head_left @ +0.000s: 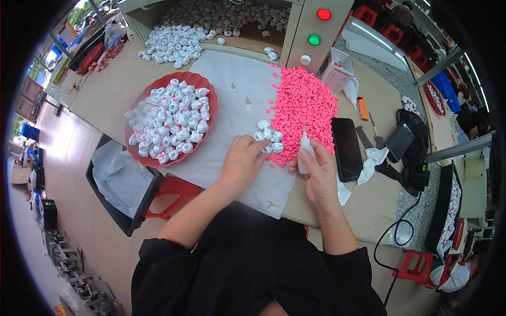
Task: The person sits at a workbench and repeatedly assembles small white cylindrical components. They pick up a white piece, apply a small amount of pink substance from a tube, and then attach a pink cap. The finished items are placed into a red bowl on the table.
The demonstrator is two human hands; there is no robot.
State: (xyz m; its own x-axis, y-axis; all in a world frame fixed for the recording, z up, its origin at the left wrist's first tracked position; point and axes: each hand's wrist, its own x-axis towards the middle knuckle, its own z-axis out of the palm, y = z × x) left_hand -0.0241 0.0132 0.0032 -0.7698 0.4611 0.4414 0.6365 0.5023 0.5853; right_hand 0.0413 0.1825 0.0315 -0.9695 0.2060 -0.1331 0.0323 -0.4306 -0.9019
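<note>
My right hand (pixel 319 171) is wrapped round a small white squeeze bottle (pixel 304 155) with a thin nozzle pointing up. My left hand (pixel 242 162) has its fingers bent together at the near edge of a small cluster of white rounded pieces (pixel 276 137), and its fingertips are on one of them. Right behind the bottle spreads a large heap of small bright pink pieces (pixel 305 100). On the left, a red scalloped bowl (pixel 212 108) is piled with white pieces (pixel 174 118), many bearing pink bits. White paper (pixel 221 79) lies beneath the bowl and the cluster.
A machine housing (pixel 316 23) with red and green lights stands at the back; more white pieces (pixel 174 45) spill from its opening. On the right lie a dark phone (pixel 346 149), an orange lighter (pixel 362 108), a knife and a cable. A black paper-lined tray (pixel 124 181) sits lower left, near a red stool (pixel 174 196).
</note>
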